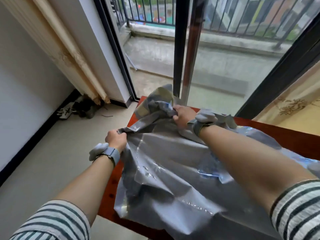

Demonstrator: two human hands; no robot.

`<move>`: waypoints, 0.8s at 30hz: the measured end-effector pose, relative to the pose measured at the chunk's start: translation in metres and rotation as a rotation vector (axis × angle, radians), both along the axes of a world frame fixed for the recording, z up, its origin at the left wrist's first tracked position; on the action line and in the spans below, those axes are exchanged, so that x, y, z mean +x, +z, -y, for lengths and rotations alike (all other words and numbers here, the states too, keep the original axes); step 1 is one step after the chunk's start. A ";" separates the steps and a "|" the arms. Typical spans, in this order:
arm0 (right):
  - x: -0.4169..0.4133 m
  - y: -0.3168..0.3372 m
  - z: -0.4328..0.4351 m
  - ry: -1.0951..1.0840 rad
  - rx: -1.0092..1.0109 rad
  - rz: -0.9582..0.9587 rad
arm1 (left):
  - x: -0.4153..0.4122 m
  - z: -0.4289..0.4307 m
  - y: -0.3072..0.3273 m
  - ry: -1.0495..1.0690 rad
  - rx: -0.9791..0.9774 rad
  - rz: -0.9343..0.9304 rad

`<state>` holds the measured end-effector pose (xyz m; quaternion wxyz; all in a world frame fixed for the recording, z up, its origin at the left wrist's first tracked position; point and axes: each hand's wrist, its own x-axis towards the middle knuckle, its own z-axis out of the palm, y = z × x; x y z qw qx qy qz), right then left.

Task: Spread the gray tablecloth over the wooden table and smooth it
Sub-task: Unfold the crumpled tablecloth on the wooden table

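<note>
Two bare hands, both fastened on one cloth. Left hand (115,138) at 9 o'clock from the centre of the view, fingers curled tight round a twisted corner of the gray tablecloth (173,174), just off the left edge of the wooden table (290,138). Right hand (183,116) toward 12 o'clock, fist clenched on a bunched ridge of the same cloth near the table's far corner. Between the two fists — a taut, rope-like band of fabric. Toward 5 o'clock, the rest of the cloth crumpled and glossy across most of the tabletop, unsmoothed, with red-brown wood bare along the left rim and at 3 o'clock. A folded olive-gray wad (155,99) of cloth at the far end, beyond the right hand. Gray wristbands (113,154) on both wrists; striped sleeves (52,222) at 7 and 4 o'clock. Beyond, at 12 o'clock — a sliding glass door (178,49) and a balcony railing (155,13). Cream curtain (69,54) at 10 o'clock, dark debris (84,108) on the floor at its foot.
</note>
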<state>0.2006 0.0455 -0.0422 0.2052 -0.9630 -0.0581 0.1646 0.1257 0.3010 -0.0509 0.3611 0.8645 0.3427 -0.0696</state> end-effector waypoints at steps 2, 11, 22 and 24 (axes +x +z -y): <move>-0.011 -0.030 -0.011 0.018 -0.017 -0.109 | -0.002 -0.007 -0.014 -0.065 0.049 -0.098; -0.025 -0.043 -0.014 -0.074 0.029 -0.130 | 0.011 -0.004 -0.034 -0.246 0.168 -0.175; -0.113 0.035 0.148 -0.406 -0.043 -0.013 | 0.006 0.154 0.020 -0.631 0.133 -0.004; -0.138 0.039 0.174 -0.477 -0.043 -0.013 | -0.006 0.182 0.023 -0.693 0.120 0.007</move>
